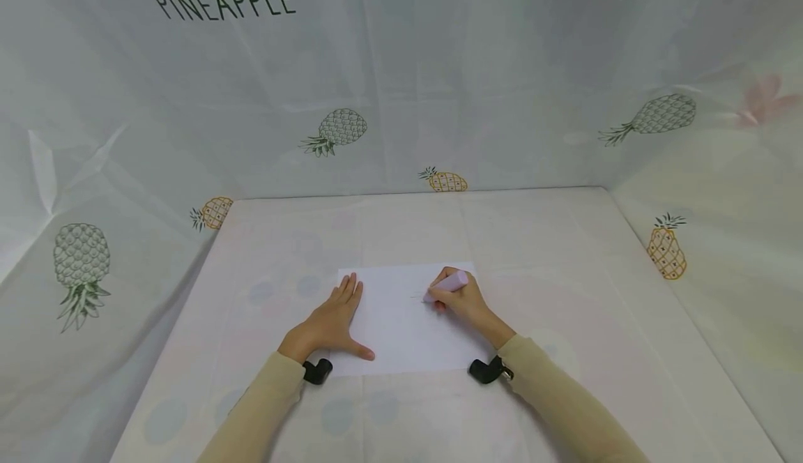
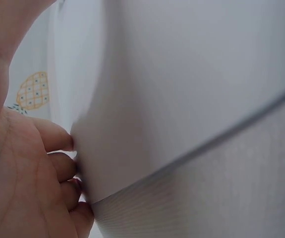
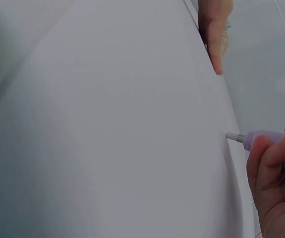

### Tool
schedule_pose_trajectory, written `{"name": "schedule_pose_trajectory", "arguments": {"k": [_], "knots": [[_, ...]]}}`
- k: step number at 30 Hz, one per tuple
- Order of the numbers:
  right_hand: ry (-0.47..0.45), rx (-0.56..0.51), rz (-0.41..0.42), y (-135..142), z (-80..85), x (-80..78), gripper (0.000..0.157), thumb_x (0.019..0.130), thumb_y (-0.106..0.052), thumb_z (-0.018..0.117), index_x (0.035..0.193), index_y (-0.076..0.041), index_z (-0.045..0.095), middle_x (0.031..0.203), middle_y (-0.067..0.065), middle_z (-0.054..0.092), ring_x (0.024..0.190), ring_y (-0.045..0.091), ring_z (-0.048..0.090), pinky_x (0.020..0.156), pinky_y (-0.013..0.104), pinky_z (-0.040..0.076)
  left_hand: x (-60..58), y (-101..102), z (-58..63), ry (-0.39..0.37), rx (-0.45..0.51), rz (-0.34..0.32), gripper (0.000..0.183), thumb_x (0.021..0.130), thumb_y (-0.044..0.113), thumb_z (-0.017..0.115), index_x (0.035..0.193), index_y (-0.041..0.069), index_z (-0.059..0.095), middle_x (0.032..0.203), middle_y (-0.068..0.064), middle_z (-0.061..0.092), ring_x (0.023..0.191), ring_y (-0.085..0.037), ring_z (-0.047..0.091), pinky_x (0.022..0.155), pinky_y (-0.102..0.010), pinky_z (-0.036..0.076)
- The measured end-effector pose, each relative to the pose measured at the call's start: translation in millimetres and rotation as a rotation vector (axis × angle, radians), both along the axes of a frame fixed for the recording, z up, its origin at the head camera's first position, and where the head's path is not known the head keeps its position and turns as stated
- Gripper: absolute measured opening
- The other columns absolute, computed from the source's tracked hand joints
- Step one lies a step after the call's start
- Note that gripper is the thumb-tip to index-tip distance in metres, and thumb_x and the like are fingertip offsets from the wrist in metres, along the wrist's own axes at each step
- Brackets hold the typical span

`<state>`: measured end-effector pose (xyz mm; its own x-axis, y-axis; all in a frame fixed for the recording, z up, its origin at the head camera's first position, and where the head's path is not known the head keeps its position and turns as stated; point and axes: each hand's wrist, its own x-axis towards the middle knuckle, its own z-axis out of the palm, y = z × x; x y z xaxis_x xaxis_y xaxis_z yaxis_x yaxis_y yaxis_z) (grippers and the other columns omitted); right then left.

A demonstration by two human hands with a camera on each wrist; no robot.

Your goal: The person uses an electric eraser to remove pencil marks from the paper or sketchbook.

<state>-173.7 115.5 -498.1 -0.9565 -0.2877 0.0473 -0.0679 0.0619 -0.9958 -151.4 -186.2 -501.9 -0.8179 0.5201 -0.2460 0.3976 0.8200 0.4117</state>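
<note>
The left hand [image 1: 334,322] lies across the left edge of the white sheet [image 1: 395,334], thumb spread from the fingers, presumably steadying it on the surface [image 1: 408,233]. The right hand's [image 1: 463,304] fingers pinch the lilac pen [image 1: 454,281], tip at the sheet, apparently for controlled marking.

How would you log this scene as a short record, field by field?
Sheet: white paper, flat on a pale table cover
Left grip: spread, resting across the paper's left side
Right grip: holds lilac marker, nib at the paper
Marks: faint lines near the nib
Backdrop: pineapple-printed sheeting
</note>
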Motion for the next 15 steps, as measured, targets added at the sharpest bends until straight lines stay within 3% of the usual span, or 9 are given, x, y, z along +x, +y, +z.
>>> {"name": "schedule_pose_trajectory", "arguments": {"k": [10,15], "knots": [[0.010,0.000,0.019,-3.0,0.1,-1.9,0.009,0.087,0.012,0.067,0.086,0.014,0.058,0.072,0.038,0.062,0.053,0.037,0.062,0.051,0.029,0.054,0.1,0.9,3.7,-0.001,0.012,-0.005,0.142,0.062,0.067,0.085,0.155,-0.010,0.010,0.162,-0.028,-0.003,0.150,-0.041,-0.002,0.120,-0.053,0.012],[0.018,-0.002,0.035,-8.4,-0.9,-2.7,0.009,0.087,0.011,0.067,0.085,0.013,0.059,0.071,0.037,0.062,0.055,0.046,0.061,0.051,0.028,0.054,-0.3,0.8,2.1,0.004,0.010,-0.003,0.143,0.062,0.068,0.084,0.155,-0.010,0.010,0.162,-0.028,-0.002,0.150,-0.041,-0.001,0.120,-0.053,0.013]]}}
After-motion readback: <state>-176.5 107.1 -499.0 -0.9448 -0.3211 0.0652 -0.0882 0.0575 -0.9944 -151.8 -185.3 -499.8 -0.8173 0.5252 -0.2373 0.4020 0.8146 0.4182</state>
